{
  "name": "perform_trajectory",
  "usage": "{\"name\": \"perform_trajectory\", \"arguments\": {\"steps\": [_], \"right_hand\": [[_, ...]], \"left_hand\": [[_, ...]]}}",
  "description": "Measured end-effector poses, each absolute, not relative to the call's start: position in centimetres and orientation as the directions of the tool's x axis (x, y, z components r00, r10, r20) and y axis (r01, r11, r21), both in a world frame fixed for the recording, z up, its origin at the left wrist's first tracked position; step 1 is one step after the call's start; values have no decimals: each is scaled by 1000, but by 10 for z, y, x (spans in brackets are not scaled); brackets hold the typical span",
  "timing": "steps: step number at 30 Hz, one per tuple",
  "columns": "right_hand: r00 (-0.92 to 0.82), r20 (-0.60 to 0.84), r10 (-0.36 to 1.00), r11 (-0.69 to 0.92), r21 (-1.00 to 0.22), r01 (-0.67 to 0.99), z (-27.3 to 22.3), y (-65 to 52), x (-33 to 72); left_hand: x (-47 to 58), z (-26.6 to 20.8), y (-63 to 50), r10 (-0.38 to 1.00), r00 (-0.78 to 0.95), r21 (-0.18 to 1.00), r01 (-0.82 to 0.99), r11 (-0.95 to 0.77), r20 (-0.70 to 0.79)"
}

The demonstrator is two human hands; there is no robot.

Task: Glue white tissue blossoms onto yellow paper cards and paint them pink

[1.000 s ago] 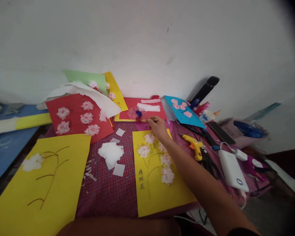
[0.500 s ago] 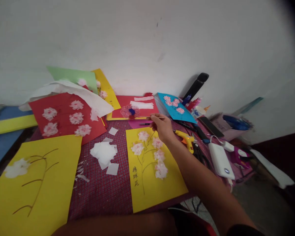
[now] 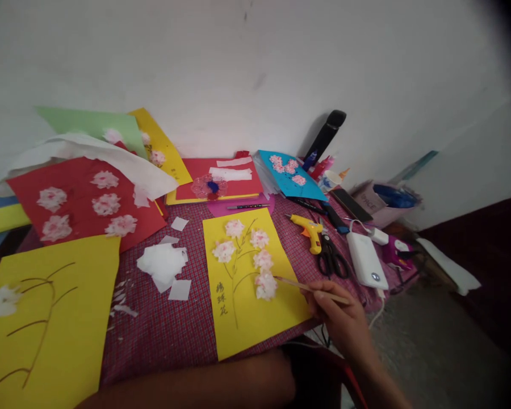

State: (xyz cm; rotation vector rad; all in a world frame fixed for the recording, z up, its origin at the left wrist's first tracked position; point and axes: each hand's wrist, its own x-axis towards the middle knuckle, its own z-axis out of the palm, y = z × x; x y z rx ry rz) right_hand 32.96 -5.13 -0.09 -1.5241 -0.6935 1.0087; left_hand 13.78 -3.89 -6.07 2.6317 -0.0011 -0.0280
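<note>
Brush point(image 3: 310, 288) was pinched in the right hand point(image 3: 339, 317), tip touching the lowest paper flower point(image 3: 266, 286) on the yellow sheet point(image 3: 247, 281). Left hand was unseen; its grip cannot be told. Risk judged: heavy pressure could tear or smear the tissue petals.

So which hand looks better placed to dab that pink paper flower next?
The right hand, probably. It grips the thin brush, whose tip lies right beside the lowest flower on the yellow sheet. The left hand is out of view; only a forearm shows along the table edge.
</note>
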Motion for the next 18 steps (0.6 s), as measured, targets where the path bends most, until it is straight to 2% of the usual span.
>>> {"name": "perform_trajectory", "arguments": {"steps": [18], "right_hand": [[461,-200,865,-222,-975,-6,-2,-62,324]], "left_hand": [[141,-82,-43,-50,998,531,-22,-847,-39]]}}
